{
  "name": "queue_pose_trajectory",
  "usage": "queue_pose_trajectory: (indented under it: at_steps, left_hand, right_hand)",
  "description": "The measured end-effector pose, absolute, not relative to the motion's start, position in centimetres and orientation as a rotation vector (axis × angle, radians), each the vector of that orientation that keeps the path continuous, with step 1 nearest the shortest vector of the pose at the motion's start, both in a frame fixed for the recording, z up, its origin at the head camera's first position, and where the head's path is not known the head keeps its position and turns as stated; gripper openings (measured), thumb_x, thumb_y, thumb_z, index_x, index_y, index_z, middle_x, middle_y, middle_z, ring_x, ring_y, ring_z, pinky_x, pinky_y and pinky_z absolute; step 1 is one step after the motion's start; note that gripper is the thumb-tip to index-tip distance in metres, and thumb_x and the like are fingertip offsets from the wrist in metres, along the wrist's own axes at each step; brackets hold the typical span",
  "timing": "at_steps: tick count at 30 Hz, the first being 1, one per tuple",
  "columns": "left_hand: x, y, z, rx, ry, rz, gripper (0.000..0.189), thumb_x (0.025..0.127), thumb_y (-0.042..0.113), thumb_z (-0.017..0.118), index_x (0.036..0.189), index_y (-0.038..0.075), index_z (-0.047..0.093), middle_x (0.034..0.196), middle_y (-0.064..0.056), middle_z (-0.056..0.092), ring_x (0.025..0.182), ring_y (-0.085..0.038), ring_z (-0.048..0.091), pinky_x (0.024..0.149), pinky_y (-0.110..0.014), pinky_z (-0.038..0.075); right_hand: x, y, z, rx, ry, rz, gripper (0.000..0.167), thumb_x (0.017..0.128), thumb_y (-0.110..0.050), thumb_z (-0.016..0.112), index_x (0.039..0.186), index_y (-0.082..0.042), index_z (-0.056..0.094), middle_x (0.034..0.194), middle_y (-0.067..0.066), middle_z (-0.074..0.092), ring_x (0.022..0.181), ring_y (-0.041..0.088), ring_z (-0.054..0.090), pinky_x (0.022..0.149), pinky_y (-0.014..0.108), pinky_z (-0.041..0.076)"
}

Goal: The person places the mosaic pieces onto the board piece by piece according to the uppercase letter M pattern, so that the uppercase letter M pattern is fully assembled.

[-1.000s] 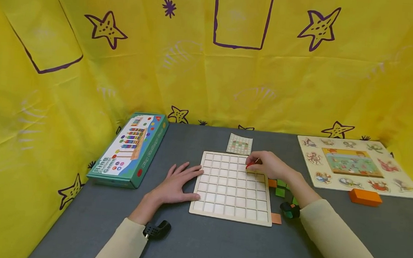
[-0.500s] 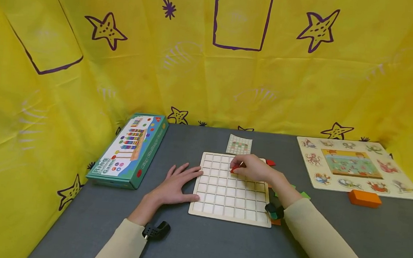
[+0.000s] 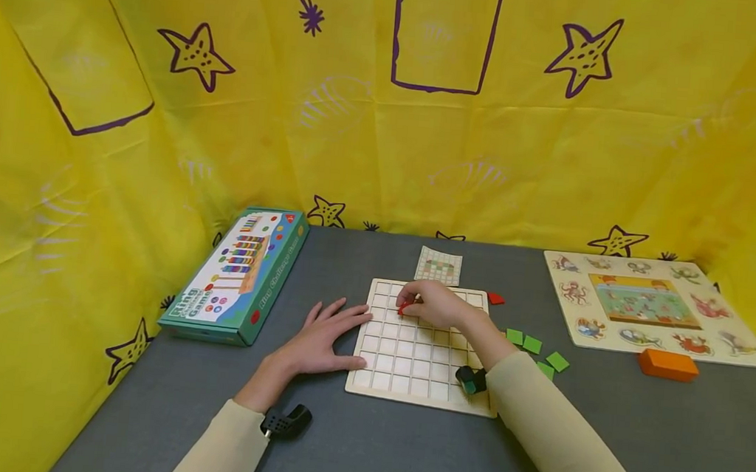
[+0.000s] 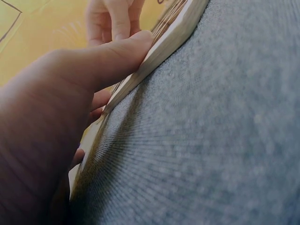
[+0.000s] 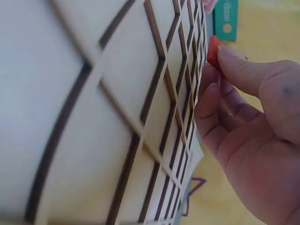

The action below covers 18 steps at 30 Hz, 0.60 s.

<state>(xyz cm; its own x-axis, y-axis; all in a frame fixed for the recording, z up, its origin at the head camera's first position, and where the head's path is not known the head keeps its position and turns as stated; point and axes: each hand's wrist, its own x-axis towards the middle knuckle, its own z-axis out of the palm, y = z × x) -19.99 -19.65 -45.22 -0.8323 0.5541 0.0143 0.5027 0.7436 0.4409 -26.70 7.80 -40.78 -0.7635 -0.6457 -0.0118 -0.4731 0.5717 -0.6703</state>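
A pale wooden grid board (image 3: 402, 367) lies on the grey table, its squares bordered by thin ridges. Thumb and fingers of my right hand (image 3: 438, 305) pinch a small red piece (image 5: 214, 50) over the board's upper left squares. The right wrist view shows this piece at the thumb tip, close over the grid. My left hand (image 3: 325, 341) has its fingers spread, with the fingertips and thumb at the board's left edge. In the left wrist view, the thumb (image 4: 119, 58) rests along the board's rim. A small printed grid card (image 3: 438, 266) lies just beyond the board.
Another red piece (image 3: 495, 298) sits off the board's upper right corner. Several green square tiles (image 3: 532, 344) lie right of the board, partly behind the right sleeve. Farther right are an orange block (image 3: 668, 364) and a sea-animal puzzle board (image 3: 729, 347). A green game box (image 3: 236, 265) stands left.
My right hand has moved left across the board with the red piece, from the upper right squares to the upper left. The other red piece has come into view. My left hand stays put.
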Motion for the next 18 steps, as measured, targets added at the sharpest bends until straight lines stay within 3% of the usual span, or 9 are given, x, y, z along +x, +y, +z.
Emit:
queue_pose_trajectory:
  at_steps: [18]
  left_hand:
    - [-19.9, -19.8, -45.3, 0.861, 2.822, 0.692, 0.083, 0.086, 0.067, 0.067, 0.154, 0.026, 0.045, 0.162, 0.006, 0.032, 0.152, -0.033, 0.012, 0.115, -0.064, -0.003]
  right_hand:
    - [-27.0, 5.8, -41.3, -1.052, 2.548, -0.879, 0.006, 0.095, -0.009, 0.071, 0.096, -0.004, 0.071, 0.086, -0.003, 0.066, 0.081, 0.013, 0.058, 0.081, 0.032, 0.049]
